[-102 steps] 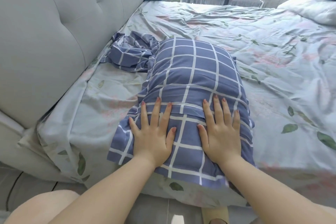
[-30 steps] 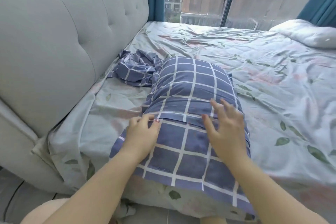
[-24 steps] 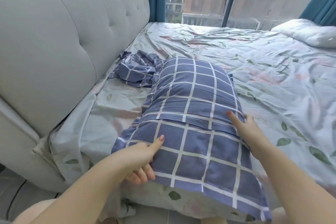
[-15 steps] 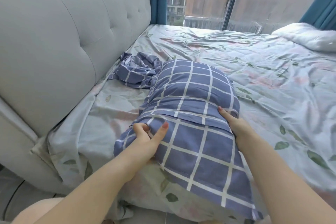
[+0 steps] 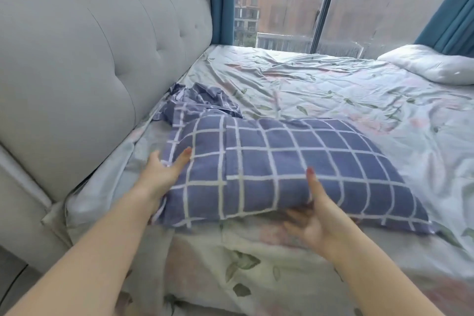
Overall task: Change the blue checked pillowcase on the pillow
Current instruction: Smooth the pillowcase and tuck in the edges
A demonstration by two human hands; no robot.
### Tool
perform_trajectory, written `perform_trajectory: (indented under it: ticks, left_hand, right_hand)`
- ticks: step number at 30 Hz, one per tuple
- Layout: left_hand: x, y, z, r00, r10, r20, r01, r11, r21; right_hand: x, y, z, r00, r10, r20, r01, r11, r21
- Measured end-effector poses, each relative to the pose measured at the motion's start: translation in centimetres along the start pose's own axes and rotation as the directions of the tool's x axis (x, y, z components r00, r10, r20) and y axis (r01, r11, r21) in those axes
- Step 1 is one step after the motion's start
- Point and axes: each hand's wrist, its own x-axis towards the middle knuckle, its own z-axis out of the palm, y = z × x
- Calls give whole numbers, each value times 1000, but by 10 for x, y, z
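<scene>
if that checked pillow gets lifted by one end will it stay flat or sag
Probably sags: the checked pillow looks plump and soft, denting where the right hand pinches its near edge. Likely light for its size: the left hand grips just one end. Its pillowcase hangs loose at that end, so cloth may slip.

Blue white-checked pillowcase point(image 5: 295, 169), pale leaf-printed sheet point(image 5: 333, 90), grey headboard point(image 5: 89, 59), teal curtains point(image 5: 220, 0).

A home bedroom. A bed point(image 5: 333, 90) with a leaf-printed sheet fills the middle of the frame, and a grey tufted headboard point(image 5: 89, 59) stands at left. At upper right, a tall window point(image 5: 282, 0) with teal curtains point(image 5: 221, 0) faces apartment blocks.
</scene>
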Motion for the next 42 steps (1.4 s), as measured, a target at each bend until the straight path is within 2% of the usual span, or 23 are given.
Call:
perform_trajectory:
  ticks: [1, 2, 4, 6, 9, 11, 14, 16, 18, 20, 21, 22, 23, 24, 25, 26, 27, 28, 29, 30, 32, 33, 42]
  left_hand:
    - [-1, -6, 0, 992, -120, 50, 116, 991, 70]
    - [-2, -12, 0, 978, -195, 81, 184, 975, 127]
    - [-4, -21, 1, 961, -257, 98, 239, 957, 165]
    - [-4, -25, 4, 968, -227, 107, 209, 965, 158]
    - [-4, -18, 12, 999, -37, 19, 34, 995, 98]
    - [-4, -4, 8, 992, 105, -75, -98, 991, 93]
    - [7, 9, -21, 905, 329, -271, -264, 931, 251]
    - [20, 3, -43, 882, 376, -283, -249, 883, 399]
    - [33, -9, -57, 917, 330, -222, -163, 821, 547]
    - [38, -17, -58, 962, 213, -171, -55, 765, 641]
    - [39, -19, -55, 969, 169, -178, -4, 737, 676]
    - [38, -20, -49, 962, 183, -200, 11, 709, 705]
    - [34, -19, -40, 938, 275, -210, -33, 675, 737]
    - [27, -16, -28, 887, 418, -196, -130, 634, 763]
    - [17, -12, -14, 822, 550, -146, -267, 598, 756]
    - [6, -7, 1, 789, 612, -60, -396, 581, 711]
    - [-7, -2, 18, 791, 609, 48, -487, 581, 652]
    - [-18, -1, 34, 813, 559, 163, -526, 585, 618]
    - [-25, -3, 51, 837, 474, 273, -526, 559, 641]
    - [-27, -8, 64, 844, 415, 339, -522, 493, 696]
    - [-16, -20, 82, 844, 388, 370, -511, 374, 774]
    - [-6, -25, 87, 848, 394, 353, -498, 367, 786]
    - [60, -52, 126, 843, 452, 293, -452, 298, 841]
  right_hand:
    - [6, -5, -5, 990, 104, -95, -91, 988, 127]
    - [13, -11, -13, 976, 130, -177, -89, 971, 223]
    - [28, -27, -32, 939, 37, -343, 59, 962, 265]
    - [47, -35, -55, 889, -19, -458, 138, 964, 226]
    - [111, -35, -119, 851, -131, -509, 211, 972, 102]
    - [113, -35, -112, 875, -154, -459, 201, 978, 53]
    - [52, -26, -49, 897, -206, -391, 198, 978, -61]
    - [26, -14, -29, 916, -215, -339, 149, 966, -209]
    - [7, -8, -21, 973, -134, -191, 48, 917, -397]
    - [-9, -18, -20, 989, 24, -145, -116, 732, -671]
    - [-14, -24, -26, 988, 30, -149, -137, 598, -789]
    - [-19, -32, -31, 990, -28, -137, -106, 483, -869]
    - [-20, -40, -37, 983, -155, -102, -27, 423, -906]
    - [-21, -45, -43, 944, -329, -39, 102, 401, -910]
    - [-18, -48, -49, 844, -534, 38, 260, 346, -902]
    - [-13, -50, -52, 686, -717, 122, 402, 233, -886]
    - [-7, -50, -50, 549, -810, 207, 487, 108, -867]
    - [2, -47, -44, 478, -818, 318, 546, -6, -838]
    - [14, -43, -39, 484, -754, 445, 572, -112, -813]
    - [28, -38, -35, 552, -625, 553, 548, -228, -805]
    - [59, -23, -29, 682, -393, 617, 417, -484, -769]
    - [73, -17, -27, 721, -352, 597, 362, -543, -757]
    - [155, -1, -20, 748, -355, 560, 357, -496, -791]
